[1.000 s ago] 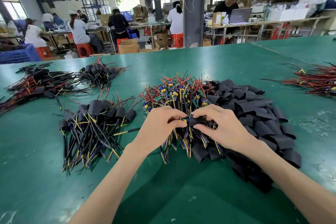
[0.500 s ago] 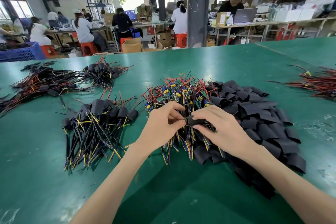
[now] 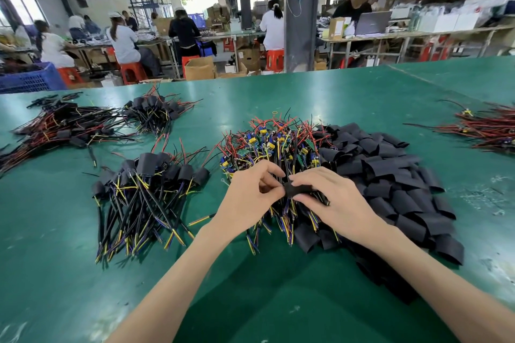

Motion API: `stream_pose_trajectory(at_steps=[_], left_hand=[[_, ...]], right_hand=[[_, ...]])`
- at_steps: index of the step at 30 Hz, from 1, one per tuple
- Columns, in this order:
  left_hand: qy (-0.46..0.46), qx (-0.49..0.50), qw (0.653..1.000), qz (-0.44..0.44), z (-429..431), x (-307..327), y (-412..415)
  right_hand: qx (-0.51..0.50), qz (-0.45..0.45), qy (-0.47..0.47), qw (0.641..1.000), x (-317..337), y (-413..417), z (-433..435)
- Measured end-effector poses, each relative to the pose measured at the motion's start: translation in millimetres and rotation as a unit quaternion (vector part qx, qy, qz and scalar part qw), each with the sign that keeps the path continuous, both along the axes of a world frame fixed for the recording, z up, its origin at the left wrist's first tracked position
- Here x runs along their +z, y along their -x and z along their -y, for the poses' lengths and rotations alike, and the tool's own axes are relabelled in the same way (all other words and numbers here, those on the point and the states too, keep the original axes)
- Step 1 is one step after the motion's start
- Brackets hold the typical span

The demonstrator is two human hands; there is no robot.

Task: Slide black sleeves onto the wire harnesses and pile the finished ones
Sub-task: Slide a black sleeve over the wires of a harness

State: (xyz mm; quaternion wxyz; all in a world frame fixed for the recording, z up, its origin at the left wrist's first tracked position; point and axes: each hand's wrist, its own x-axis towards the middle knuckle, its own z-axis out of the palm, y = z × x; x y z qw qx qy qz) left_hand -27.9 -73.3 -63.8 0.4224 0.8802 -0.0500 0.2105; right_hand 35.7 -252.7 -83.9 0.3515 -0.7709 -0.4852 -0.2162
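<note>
One black sleeve is pinched at its left end by the curled fingers of the left hand and gripped by the right hand, above the heap of bare wire harnesses. One heap of loose sleeves lies to the right, one finished pile to the left, on the green table.

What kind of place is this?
Most likely an electronics assembly workshop: piles of wire harnesses and black sleeves cover the green table, and workers in white caps sit behind.
</note>
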Motion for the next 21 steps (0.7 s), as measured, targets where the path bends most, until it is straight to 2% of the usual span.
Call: stream_pose_trajectory(at_steps=[8, 13, 17, 19, 21], left_hand=[[-0.018, 0.011, 1.000, 0.022, 0, 5, 1], [0.004, 0.135, 0.986, 0.099, -35, 28, 3], [-0.068, 0.316, 0.932, 0.164, -88, 35, 4], [-0.130, 0.410, 0.891, 0.143, -112, 28, 6], [-0.169, 0.481, 0.856, 0.084, -130, 16, 9]], right_hand=[[-0.007, -0.009, -0.016, 1.000, -3, 1, -1], [-0.082, 0.045, -0.048, 0.994, 5, -9, 8], [-0.159, 0.026, -0.056, 0.985, 8, -20, 17], [-0.194, 0.013, -0.043, 0.980, 6, -23, 19], [-0.224, 0.000, -0.019, 0.974, 4, -25, 21]])
